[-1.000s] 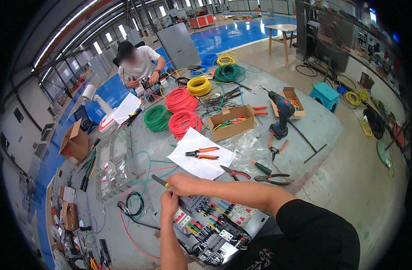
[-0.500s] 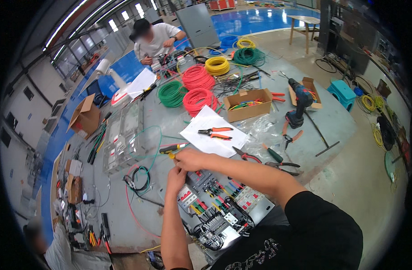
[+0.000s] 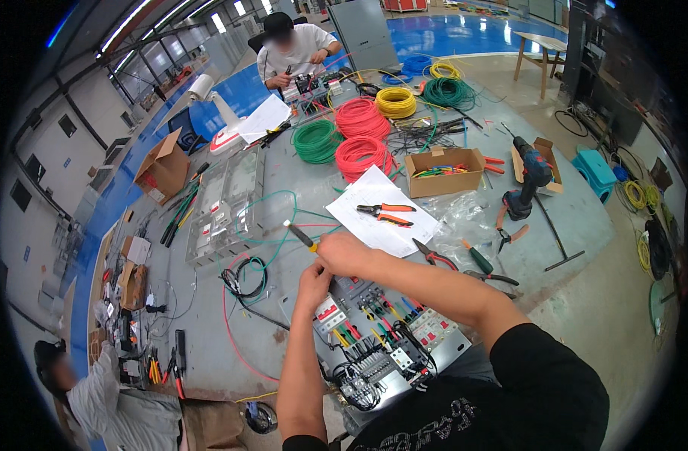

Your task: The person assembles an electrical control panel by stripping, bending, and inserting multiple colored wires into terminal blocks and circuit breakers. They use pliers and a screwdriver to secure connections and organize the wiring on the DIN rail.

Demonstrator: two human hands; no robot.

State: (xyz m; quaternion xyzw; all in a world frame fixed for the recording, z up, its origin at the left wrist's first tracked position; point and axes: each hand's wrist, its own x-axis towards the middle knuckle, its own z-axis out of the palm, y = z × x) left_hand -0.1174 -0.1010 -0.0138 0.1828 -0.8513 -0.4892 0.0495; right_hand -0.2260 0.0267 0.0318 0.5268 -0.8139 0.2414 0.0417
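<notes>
My right hand (image 3: pixel 345 254) is closed round a slim tool (image 3: pixel 302 236) with a dark and yellow handle and a pale end. That end points up and away to the left; its other end is hidden in my fingers. Just below, my left hand (image 3: pixel 314 284) has its fingers pinched together beside my right hand. Whatever they hold is hidden. Both hands are over the far left corner of a metal mounting panel (image 3: pixel 455 344). It carries a breaker with red switches (image 3: pixel 330 314), a second breaker group (image 3: pixel 434 328), terminal blocks (image 3: pixel 375 367) and several coloured wires.
Beyond the panel, wire strippers (image 3: pixel 386 213) lie on white paper (image 3: pixel 350 201). Pliers (image 3: pixel 434 257), a green-handled screwdriver (image 3: pixel 478 258) and a cordless drill (image 3: pixel 527 180) are to the right. Red wire coils (image 3: pixel 363 119), a clear plastic box (image 3: pixel 227 197) and two people (image 3: pixel 303 46) are around the table.
The tool in my right hand has tilted from nearly flat to pointing up and left. My hands stay together at the panel's corner. The whole view has shifted slightly.
</notes>
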